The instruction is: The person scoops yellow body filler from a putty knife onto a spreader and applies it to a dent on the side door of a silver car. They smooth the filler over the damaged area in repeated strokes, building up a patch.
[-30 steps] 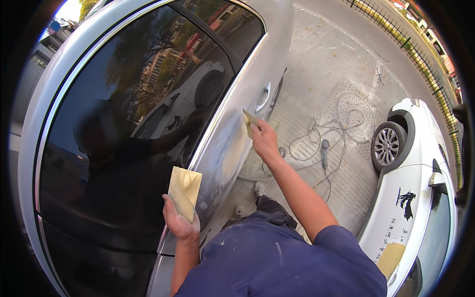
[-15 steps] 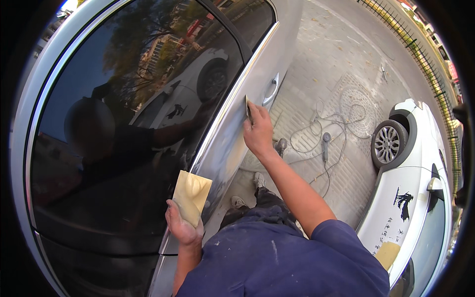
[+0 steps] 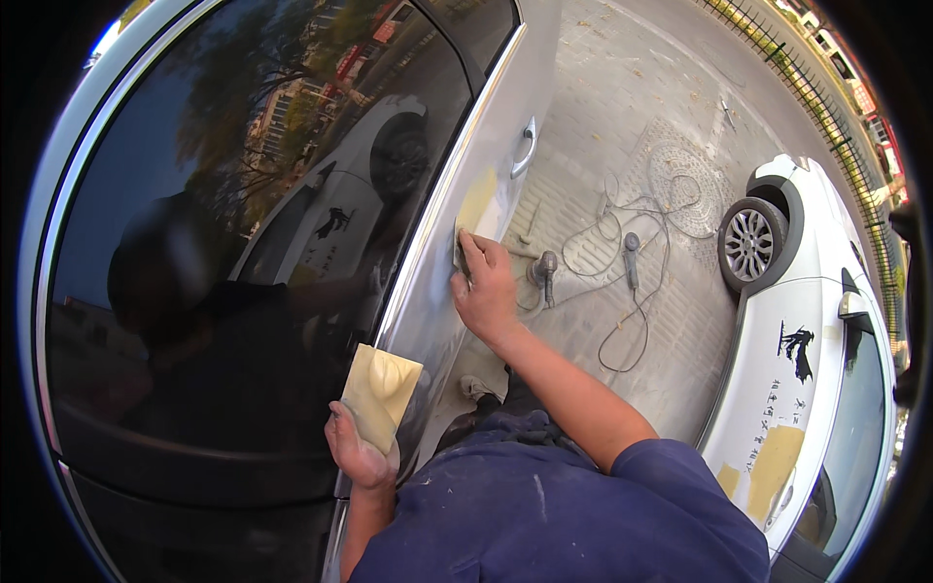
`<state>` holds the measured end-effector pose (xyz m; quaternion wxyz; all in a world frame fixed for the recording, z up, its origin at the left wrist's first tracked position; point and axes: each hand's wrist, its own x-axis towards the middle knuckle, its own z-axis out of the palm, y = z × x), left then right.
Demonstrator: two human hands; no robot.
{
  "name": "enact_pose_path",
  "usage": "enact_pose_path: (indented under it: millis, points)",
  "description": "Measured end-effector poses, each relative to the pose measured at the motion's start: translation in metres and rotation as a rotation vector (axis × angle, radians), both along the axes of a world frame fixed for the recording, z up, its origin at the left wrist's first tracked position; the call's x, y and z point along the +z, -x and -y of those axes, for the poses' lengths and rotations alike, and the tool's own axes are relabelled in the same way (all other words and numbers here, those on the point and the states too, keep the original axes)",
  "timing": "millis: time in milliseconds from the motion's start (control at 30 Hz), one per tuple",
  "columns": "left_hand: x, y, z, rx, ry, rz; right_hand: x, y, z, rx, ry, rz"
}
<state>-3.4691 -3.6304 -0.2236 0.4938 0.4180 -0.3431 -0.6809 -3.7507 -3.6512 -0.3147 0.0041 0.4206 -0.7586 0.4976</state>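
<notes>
My left hand [image 3: 360, 453] grips a flat putty board [image 3: 367, 413] with a pale yellow mound of filler putty [image 3: 389, 375] on it, close to the car window. Dust whitens the fingers. In my right hand [image 3: 488, 296], a thin putty spreader [image 3: 459, 249] is pinched against the silver car door [image 3: 442, 303], just below the window trim; most of its blade is hidden by the fingers. Just beyond this hand, a pale yellow putty smear [image 3: 475, 200] covers a patch of the door. The door handle [image 3: 525, 148] lies farther along.
A dark car window [image 3: 233, 321] fills the left side. On the paving lie a power tool [image 3: 546, 276], a grey handheld tool [image 3: 632, 260] and looping cables [image 3: 614, 364]. A white car [image 3: 758, 389] with yellow patches stands at right, a fence [image 3: 807, 87] beyond.
My right hand has drawn the spreader back along the door towards me, and a yellow smear now shows beyond it. The left hand keeps holding the board. A power tool on the paving has come into sight.
</notes>
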Motion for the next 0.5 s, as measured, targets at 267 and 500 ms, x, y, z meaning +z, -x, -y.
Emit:
enact_pose_path:
  millis: [267,500]
  points:
    - [-0.004,-0.012,0.005,-0.136,0.063,-0.025,-0.009,-0.054,-0.031,0.077,-0.014,-0.058]
    - [0.003,0.007,-0.002,-0.064,-0.007,-0.013,-0.011,-0.049,-0.075,0.252,0.026,0.099]
